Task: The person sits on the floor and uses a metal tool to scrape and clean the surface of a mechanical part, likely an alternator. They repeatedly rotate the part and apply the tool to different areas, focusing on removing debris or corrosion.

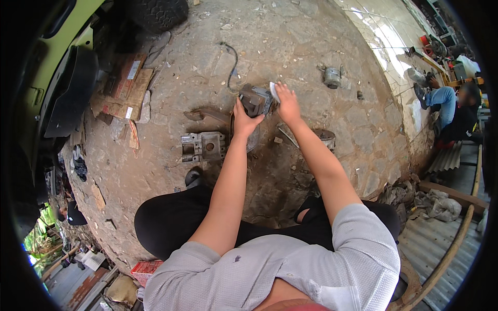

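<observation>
Your left hand (243,120) is clamped on the near, left side of a dark metal part (256,99) that sits on the stone ground (290,46) straight ahead of you, fingers curled around its lower edge and thumb up against its side. Your right hand (288,103) lies just to the right of the part, fingers closed on a small pale sheet (274,92) and pressing it against the part's right face. So the part sits between your two hands, touched by both, with its top left bare.

The part is blocky and boxy, dull grey-black, greasy-looking, with hard angular edges. A thin black cable (232,65) runs from its far side and curves away over the ground. The sheet is thin, light grey-white, bent slightly where you grip it.

To the left of your left hand lies a grey cast bracket (203,146), flat, with square openings and a round hole. Beyond your right hand, well apart, stands a small grey cylinder (332,76). The ground is rough, cracked stone paving, brown and dusty. Flattened cardboard (128,88) lies off to the far left, worn and stained.
</observation>
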Action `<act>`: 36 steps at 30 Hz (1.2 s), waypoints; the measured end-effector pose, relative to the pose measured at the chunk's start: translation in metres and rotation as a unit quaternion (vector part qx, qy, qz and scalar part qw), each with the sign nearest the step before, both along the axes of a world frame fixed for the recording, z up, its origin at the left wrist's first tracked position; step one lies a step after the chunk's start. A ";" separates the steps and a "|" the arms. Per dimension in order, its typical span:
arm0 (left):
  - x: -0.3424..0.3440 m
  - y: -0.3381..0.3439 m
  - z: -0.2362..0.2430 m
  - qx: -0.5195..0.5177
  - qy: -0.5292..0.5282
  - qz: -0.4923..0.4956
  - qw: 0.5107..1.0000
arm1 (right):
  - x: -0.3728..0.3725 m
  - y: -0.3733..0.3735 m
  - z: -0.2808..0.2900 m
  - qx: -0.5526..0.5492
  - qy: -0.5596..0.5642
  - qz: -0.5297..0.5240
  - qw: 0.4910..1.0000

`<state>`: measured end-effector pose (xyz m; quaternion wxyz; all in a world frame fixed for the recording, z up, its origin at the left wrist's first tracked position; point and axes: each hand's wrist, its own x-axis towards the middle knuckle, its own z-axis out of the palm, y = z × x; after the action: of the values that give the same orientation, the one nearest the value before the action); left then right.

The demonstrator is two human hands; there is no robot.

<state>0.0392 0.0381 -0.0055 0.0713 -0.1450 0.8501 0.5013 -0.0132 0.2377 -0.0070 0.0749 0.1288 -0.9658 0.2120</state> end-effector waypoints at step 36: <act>-0.012 -0.004 0.020 -0.112 -0.069 -0.098 0.986 | -0.002 0.014 -0.017 -0.183 -0.038 0.012 0.982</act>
<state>0.0272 0.0343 0.0147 0.1619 -0.1022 0.9040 0.3824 -0.0152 0.2514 -0.0238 0.0576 0.1163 -0.9111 0.3913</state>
